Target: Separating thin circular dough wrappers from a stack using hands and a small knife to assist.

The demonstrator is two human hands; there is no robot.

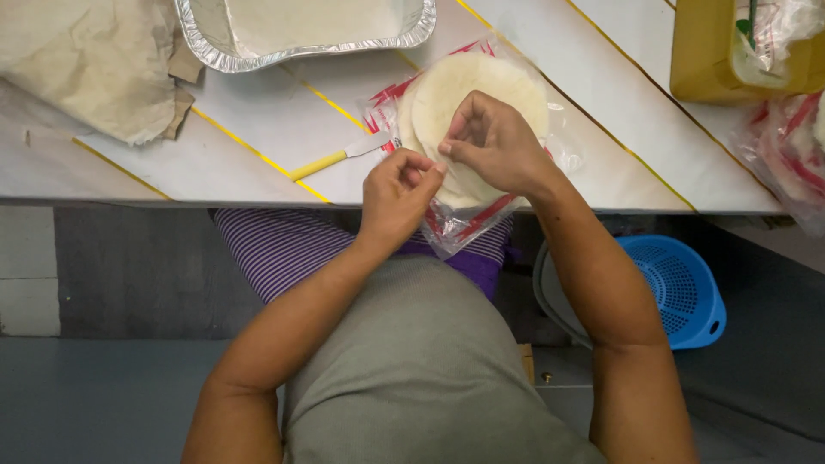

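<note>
Wrappers [503, 86], a stack of round pale thin sheets, sit in a clear plastic bag [468, 225] with red print, lying right at the near edge of the tabletop [258, 129] with the bag's bottom corner hanging off over the person's lap. Right hand [490, 142] rests on top of the stack, fingers curled, thumb and fingertips pinched together on what looks like the edge of the top sheet, around 7 o'clock on the stack. Left hand [397, 193] is just beside it, at about 8 o'clock from the right one, fingers also curled in and pinching at that same spot, so the two hands are pretty much touching at the fingertips. Can't tell exactly how much of the sheet each one has, it's too small. At 9 o'clock from the stack there's a small knife [339, 155] with a yellow handle lying flat, blade tip touching the bag. A foil tray [301, 51] sits at 11 o'clock, near the far edge, with something pale inside. Crumpled beige paper or cloth [86, 69] is off at 10 o'clock. A yellow container [713, 60] is at 2 o'clock, more red-printed bags [791, 146] at 3 o'clock. Down on the floor at 4 o'clock is a blue plastic basket [679, 288].
</note>
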